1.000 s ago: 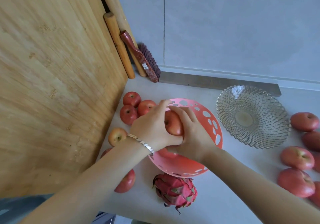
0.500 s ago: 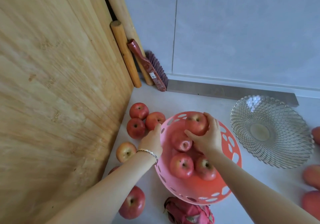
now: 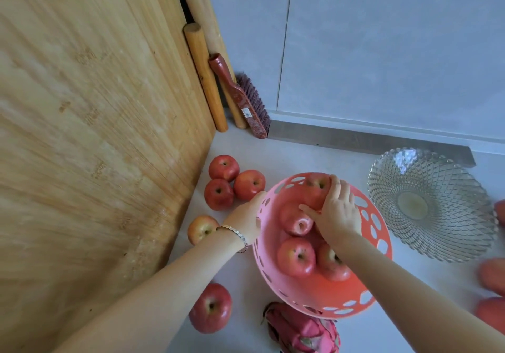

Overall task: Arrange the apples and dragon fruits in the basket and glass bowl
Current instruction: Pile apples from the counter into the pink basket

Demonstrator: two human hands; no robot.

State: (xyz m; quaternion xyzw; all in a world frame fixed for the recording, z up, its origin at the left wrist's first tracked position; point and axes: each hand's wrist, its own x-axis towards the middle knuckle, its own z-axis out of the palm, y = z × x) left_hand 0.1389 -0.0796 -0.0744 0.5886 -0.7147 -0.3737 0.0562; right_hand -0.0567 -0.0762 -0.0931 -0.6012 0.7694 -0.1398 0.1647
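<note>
A pink perforated basket (image 3: 352, 295) sits mid-counter with several red apples in it. My right hand (image 3: 338, 213) reaches into it and grips an apple (image 3: 317, 188) against the far wall. My left hand (image 3: 247, 216) holds the basket's left rim. Three loose apples (image 3: 235, 183) cluster left of the basket, one more (image 3: 200, 228) lies by my left wrist, another (image 3: 210, 311) under my left forearm. A dragon fruit (image 3: 303, 330) lies in front of the basket. The empty glass bowl (image 3: 431, 205) stands to the right.
A tall bamboo board (image 3: 90, 134) walls off the left. Wooden rolling pins (image 3: 205, 76) and a red brush (image 3: 240, 98) lean in the back corner. More red fruit (image 3: 492, 292) lies at the right edge, blurred.
My hands came apart: the right carried the apple to the far side of the basket, the left dropped to the basket's left rim. The view moved closer.
</note>
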